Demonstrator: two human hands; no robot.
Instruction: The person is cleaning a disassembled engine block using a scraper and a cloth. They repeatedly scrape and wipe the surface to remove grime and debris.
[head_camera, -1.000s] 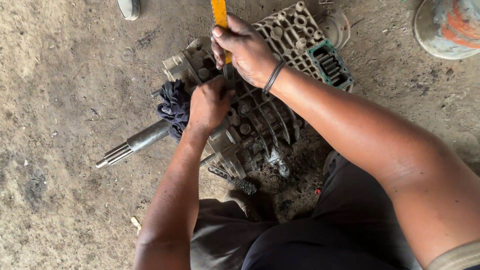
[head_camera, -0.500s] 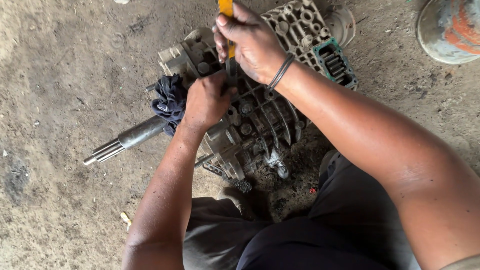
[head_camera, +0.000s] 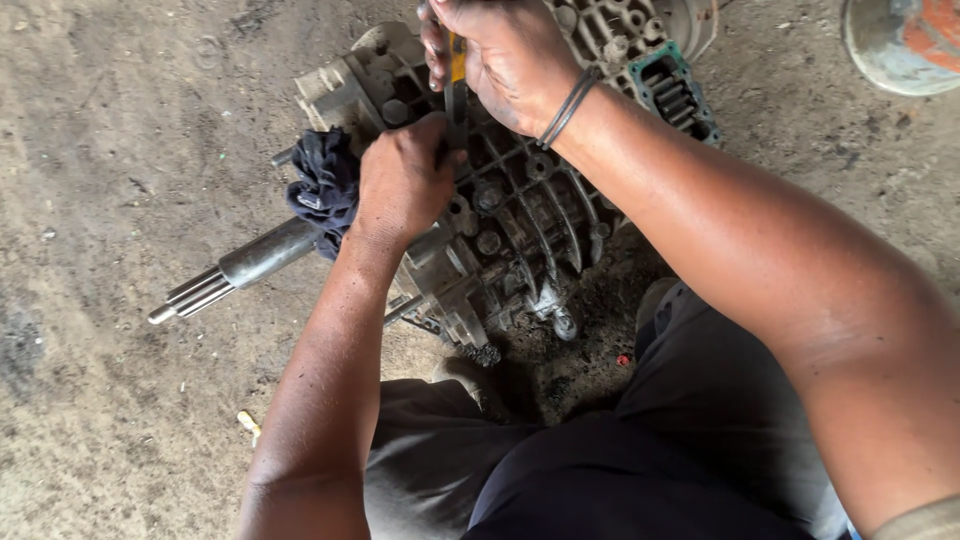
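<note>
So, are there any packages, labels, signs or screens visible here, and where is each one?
None in view: only the grimy gearbox casing on the dirt floor, a dark rag by the left hand, and a yellow-handled tool in the right hand.

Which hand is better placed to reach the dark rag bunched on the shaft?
Left. The left hand rests on the gearbox casing right beside the dark rag, which wraps the shaft. The right hand is farther away, its grip closed on the yellow-handled tool.
</note>
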